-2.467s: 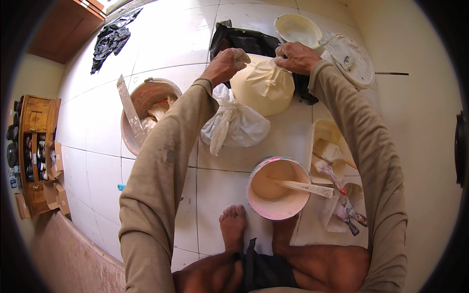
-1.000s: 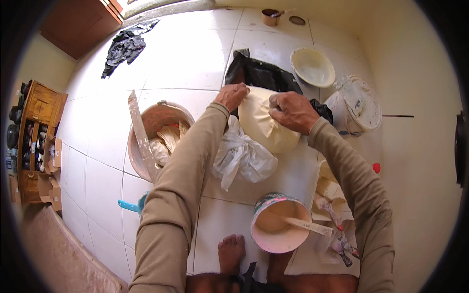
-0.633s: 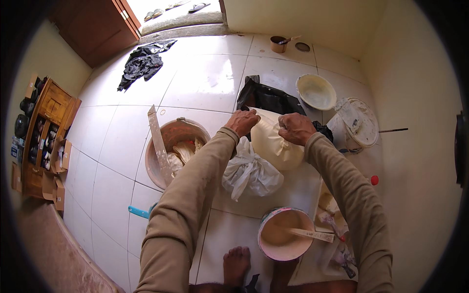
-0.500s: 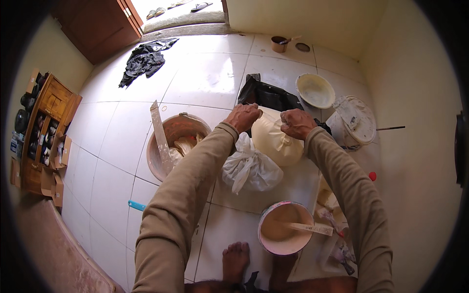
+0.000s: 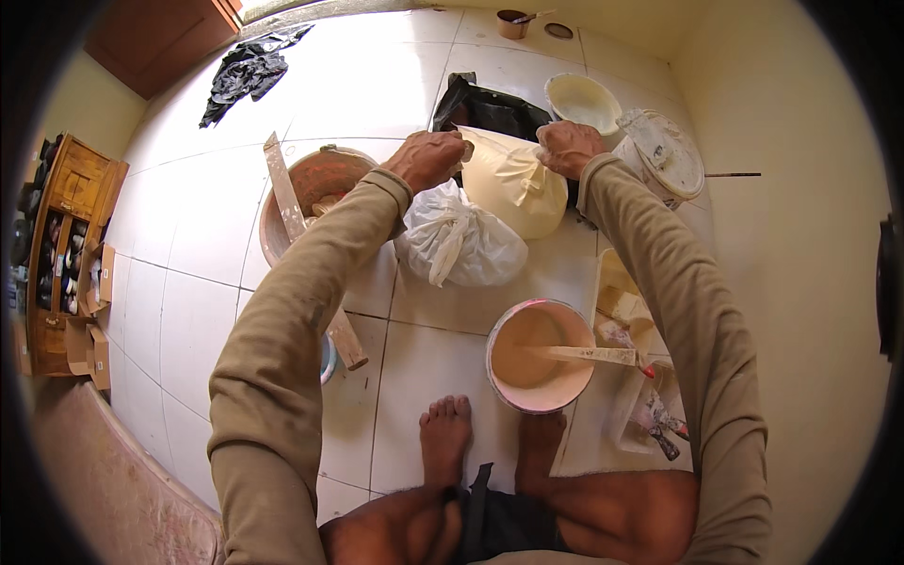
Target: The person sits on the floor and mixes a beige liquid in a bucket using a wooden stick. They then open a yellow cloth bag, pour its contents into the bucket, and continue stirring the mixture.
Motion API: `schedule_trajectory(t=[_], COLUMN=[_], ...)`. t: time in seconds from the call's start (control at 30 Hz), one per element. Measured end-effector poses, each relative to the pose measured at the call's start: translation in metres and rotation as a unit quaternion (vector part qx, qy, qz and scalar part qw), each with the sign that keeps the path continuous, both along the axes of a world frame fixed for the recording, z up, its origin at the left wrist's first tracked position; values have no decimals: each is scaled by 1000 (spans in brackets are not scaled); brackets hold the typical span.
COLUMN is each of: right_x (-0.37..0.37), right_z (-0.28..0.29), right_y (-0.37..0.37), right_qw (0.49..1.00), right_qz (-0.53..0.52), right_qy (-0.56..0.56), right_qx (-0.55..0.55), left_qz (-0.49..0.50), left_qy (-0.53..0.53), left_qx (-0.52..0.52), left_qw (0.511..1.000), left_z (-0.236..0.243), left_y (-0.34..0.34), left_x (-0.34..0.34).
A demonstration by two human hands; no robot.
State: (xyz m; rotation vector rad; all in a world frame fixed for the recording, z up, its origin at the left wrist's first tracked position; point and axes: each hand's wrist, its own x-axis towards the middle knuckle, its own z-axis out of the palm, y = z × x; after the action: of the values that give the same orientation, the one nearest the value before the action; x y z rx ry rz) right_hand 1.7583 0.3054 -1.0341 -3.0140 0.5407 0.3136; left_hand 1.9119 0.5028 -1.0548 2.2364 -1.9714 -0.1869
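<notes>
A full, cream-coloured plastic bag (image 5: 516, 188) rests on the floor ahead of me. My left hand (image 5: 428, 158) is closed in a fist on its upper left edge. On the other side, my right hand (image 5: 571, 149) pinches the upper right corner, so the bag's top is stretched between both hands. What lies inside the bag is hidden. Just nearer to me, touching it, sits a knotted white plastic bag (image 5: 463, 237). A black plastic bag (image 5: 494, 108) lies behind the cream one.
A bucket (image 5: 350, 169) with a wooden slat (image 5: 282, 193) across it stands left. Nearer me, a pail (image 5: 541, 391) of beige mix holds a stick (image 5: 593, 354). A cream basin (image 5: 584, 102) and lidded white bucket (image 5: 670, 155) stand right, scrapers (image 5: 659, 424) below. Crumpled black plastic (image 5: 247, 71) lies far left.
My hands have moved farther apart, and the cream bag's top is now pulled wider between them. The view has tilted down, showing more of my legs.
</notes>
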Motion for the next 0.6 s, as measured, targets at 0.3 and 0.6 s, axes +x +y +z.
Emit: schedule_trajectory(t=[0.3,0.6], right_x=[-9,-16], right_z=[1,-3], right_y=[-10,-14], right_qw=[995,988], right_qz=[-63,-77], right_qy=[-35,-22], right_qx=[64,134], left_qz=[2,15], left_qy=[38,56], left_qx=[18,45], left_qw=[999,997], left_z=[-2,-16], left_y=[-3,-1], left_x=[-15,-18])
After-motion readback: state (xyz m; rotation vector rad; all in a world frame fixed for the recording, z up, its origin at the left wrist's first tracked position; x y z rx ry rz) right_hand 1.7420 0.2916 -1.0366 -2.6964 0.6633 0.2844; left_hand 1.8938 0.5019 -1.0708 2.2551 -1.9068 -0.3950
